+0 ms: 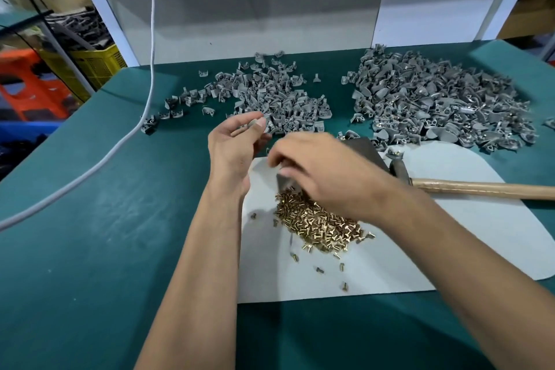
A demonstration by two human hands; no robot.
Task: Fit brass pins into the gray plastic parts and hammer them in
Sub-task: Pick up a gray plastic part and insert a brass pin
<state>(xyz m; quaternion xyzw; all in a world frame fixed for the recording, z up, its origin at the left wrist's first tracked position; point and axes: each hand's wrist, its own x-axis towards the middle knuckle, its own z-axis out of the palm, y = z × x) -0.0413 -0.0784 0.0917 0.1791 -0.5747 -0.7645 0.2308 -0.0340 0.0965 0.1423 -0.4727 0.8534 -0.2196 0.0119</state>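
**Bench inspection: pin fitting in progress**

The green-covered bench (90, 219) carries a pale grey paper sheet (390, 264) toward its near edge. On the sheet lies a heap of small brass pins (318, 225), with loose pins scattered just beside it on the near side.

Two heaps of gray plastic parts occupy the far side of the bench: a smaller heap (270, 93) at the middle and a larger heap (444, 105) toward the far right corner.

The left hand (237, 144) is raised above the far edge of the sheet, fingers curled, pinching one small gray plastic part (253, 123) between thumb and fingertips. The right hand (324, 171) hangs over the far end of the pin heap, fingers curled downward; a gray piece (285, 182) shows beneath them, but whether it is gripped cannot be told.

A wooden-handled hammer (480, 188) lies on the sheet toward the right edge, head just beside a dark metal block (360, 150) that the right hand partly hides. A grey cable (126, 135) trails across the left side of the bench.
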